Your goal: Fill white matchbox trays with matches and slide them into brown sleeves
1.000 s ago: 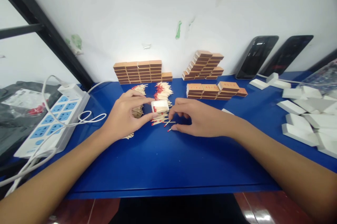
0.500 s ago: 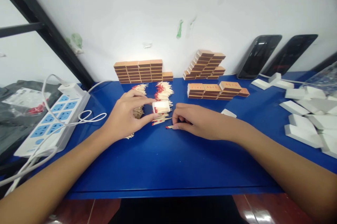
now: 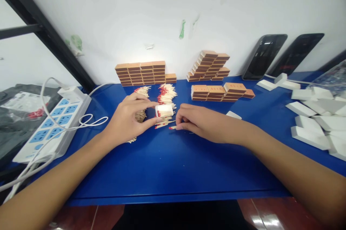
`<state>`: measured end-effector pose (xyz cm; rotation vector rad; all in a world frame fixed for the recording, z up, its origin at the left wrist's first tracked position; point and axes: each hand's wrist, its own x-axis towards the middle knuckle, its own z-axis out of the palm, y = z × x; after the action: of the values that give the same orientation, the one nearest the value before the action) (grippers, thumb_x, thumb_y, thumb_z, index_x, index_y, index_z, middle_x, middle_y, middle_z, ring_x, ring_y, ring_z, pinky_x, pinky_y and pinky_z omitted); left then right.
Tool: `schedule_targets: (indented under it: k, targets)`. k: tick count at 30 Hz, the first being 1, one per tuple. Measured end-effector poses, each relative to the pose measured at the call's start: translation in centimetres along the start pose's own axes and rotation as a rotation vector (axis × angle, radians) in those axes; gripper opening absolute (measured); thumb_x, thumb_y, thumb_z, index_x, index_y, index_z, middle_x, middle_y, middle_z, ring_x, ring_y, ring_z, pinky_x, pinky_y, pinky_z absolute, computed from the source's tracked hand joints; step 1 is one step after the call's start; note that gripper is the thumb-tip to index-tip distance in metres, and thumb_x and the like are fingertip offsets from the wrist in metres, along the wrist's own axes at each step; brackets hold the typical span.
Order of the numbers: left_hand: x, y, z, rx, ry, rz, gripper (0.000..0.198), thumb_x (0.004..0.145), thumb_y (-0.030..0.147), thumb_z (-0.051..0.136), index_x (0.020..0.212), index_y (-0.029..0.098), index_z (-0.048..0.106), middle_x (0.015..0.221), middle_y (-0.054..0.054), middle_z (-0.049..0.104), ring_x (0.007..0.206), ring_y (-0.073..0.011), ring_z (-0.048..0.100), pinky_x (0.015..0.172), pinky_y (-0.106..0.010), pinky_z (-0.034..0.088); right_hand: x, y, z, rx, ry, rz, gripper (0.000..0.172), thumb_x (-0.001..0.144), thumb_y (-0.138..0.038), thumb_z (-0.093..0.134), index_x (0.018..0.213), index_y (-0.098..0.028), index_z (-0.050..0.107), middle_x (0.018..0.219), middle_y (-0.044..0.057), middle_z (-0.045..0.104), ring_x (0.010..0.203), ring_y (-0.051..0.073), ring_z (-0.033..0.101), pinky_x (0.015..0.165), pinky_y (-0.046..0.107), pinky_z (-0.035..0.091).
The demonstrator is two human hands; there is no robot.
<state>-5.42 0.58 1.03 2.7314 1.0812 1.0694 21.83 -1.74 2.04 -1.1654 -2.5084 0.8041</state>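
My left hand (image 3: 132, 116) grips a small white matchbox tray (image 3: 168, 108) between thumb and fingers, tilted so its inside faces me. Red-headed matches lie in the tray along its lower side. My right hand (image 3: 191, 118) is closed in a pinch on a match (image 3: 172, 127), whose red head points left, just right of and below the tray. Beyond the tray spreads a pile of loose matches (image 3: 167, 94) with red heads to the left. Another heap of matches (image 3: 142, 91) is partly hidden behind my left hand.
Closed matchboxes stand in a stacked block (image 3: 140, 73) by the wall, a stepped stack (image 3: 209, 66) and a low row (image 3: 218, 92). White empty-looking trays (image 3: 310, 132) heap at the right. Two phones (image 3: 265, 57) lean on the wall. A power strip (image 3: 54, 125) with white cables lies left.
The view has shifted slightly. My right hand has moved only a little, with the match still in its fingertips; my left hand keeps hold of the matchbox tray.
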Motion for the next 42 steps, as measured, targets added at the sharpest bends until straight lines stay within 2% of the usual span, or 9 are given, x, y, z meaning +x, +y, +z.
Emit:
schedule_targets:
  k: [6, 10, 15, 20, 23, 28, 30, 36, 42]
  targets:
    - [-0.1, 0.2, 0.0, -0.058, -0.017, 0.026, 0.039, 0.083, 0.042, 0.087, 0.116, 0.023, 0.079, 0.107, -0.007, 0.077, 0.104, -0.0227, 0.069, 0.094, -0.039, 0.058, 0.4, 0.2, -0.4, -0.058, 0.293, -0.08, 0.015, 0.105, -0.032, 0.056, 0.096, -0.021, 0.062, 0.095, 0.003, 0.058, 0.079, 0.016, 0.052, 0.07, 0.031, 0.041]
    - [-0.2, 0.4, 0.2, -0.085, -0.028, 0.032, 0.036, 0.084, 0.04, 0.087, 0.115, 0.024, 0.08, 0.108, -0.007, 0.076, 0.105, -0.0225, 0.068, 0.094, -0.039, 0.058, 0.8, 0.4, 0.3, -0.063, 0.425, -0.124, 0.01, 0.104, -0.027, 0.06, 0.097, -0.021, 0.062, 0.093, 0.003, 0.057, 0.077, 0.016, 0.051, 0.069, 0.03, 0.04]
    - [-0.3, 0.6, 0.3, -0.092, -0.025, 0.092, 0.041, 0.084, 0.04, 0.086, 0.121, 0.024, 0.078, 0.103, -0.007, 0.077, 0.106, -0.0234, 0.068, 0.099, -0.042, 0.056, 1.1, 0.2, 1.4, -0.091, 0.456, -0.164, 0.003, 0.102, -0.02, 0.061, 0.099, -0.02, 0.062, 0.098, 0.003, 0.059, 0.077, 0.015, 0.053, 0.071, 0.029, 0.042]
    - [-0.4, 0.9, 0.3, -0.101, -0.021, 0.119, 0.04, 0.085, 0.04, 0.086, 0.12, 0.023, 0.078, 0.097, -0.006, 0.078, 0.105, -0.0238, 0.069, 0.099, -0.043, 0.056, 1.1, -0.2, 2.0, -0.131, 0.439, -0.153, 0.003, 0.102, -0.021, 0.062, 0.1, -0.02, 0.064, 0.098, 0.003, 0.058, 0.082, 0.016, 0.057, 0.073, 0.03, 0.044]
    - [-0.4, 0.8, 0.2, -0.103, -0.019, 0.096, 0.04, 0.085, 0.041, 0.085, 0.12, 0.024, 0.078, 0.099, -0.006, 0.077, 0.105, -0.0233, 0.069, 0.098, -0.042, 0.057, 1.1, -0.2, 1.9, -0.139, 0.444, -0.158, 0.004, 0.101, -0.022, 0.063, 0.1, -0.02, 0.066, 0.096, 0.003, 0.059, 0.079, 0.015, 0.057, 0.07, 0.029, 0.043]
    - [-0.1, 0.2, -0.1, -0.037, 0.025, 0.014, 0.037, 0.084, 0.042, 0.086, 0.115, 0.024, 0.079, 0.107, -0.007, 0.078, 0.107, -0.0241, 0.069, 0.094, -0.04, 0.06, 1.2, 0.2, 1.5, -0.156, 0.561, -0.183, 0.012, 0.103, -0.026, 0.06, 0.096, -0.02, 0.068, 0.088, 0.003, 0.058, 0.074, 0.015, 0.054, 0.068, 0.031, 0.041]
    - [0.0, 0.0, -0.3, 0.007, 0.054, -0.018, 0.036, 0.083, 0.043, 0.086, 0.113, 0.024, 0.08, 0.108, -0.007, 0.078, 0.107, -0.0246, 0.07, 0.095, -0.041, 0.061, 1.2, 0.3, 1.5, -0.165, 0.533, -0.167, 0.012, 0.102, -0.025, 0.06, 0.095, -0.02, 0.068, 0.088, 0.003, 0.058, 0.076, 0.016, 0.055, 0.069, 0.031, 0.041]
    - [0.3, -0.5, -0.5, 0.056, 0.098, -0.018, 0.034, 0.085, 0.044, 0.084, 0.112, 0.023, 0.08, 0.107, -0.007, 0.079, 0.105, -0.0249, 0.071, 0.092, -0.042, 0.061, 1.2, 0.2, 2.1, -0.131, 0.273, -0.062, 0.008, 0.098, -0.027, 0.066, 0.097, -0.02, 0.069, 0.101, 0.005, 0.06, 0.081, 0.017, 0.058, 0.072, 0.031, 0.044]
    - [0.2, -0.6, -0.6, 0.051, 0.091, -0.006, 0.035, 0.086, 0.043, 0.084, 0.113, 0.022, 0.079, 0.108, -0.007, 0.079, 0.106, -0.0244, 0.07, 0.093, -0.041, 0.06, 1.2, 0.2, 1.9, -0.155, 0.169, -0.023, 0.016, 0.103, -0.028, 0.059, 0.093, -0.019, 0.066, 0.099, 0.004, 0.059, 0.08, 0.017, 0.057, 0.069, 0.03, 0.042]
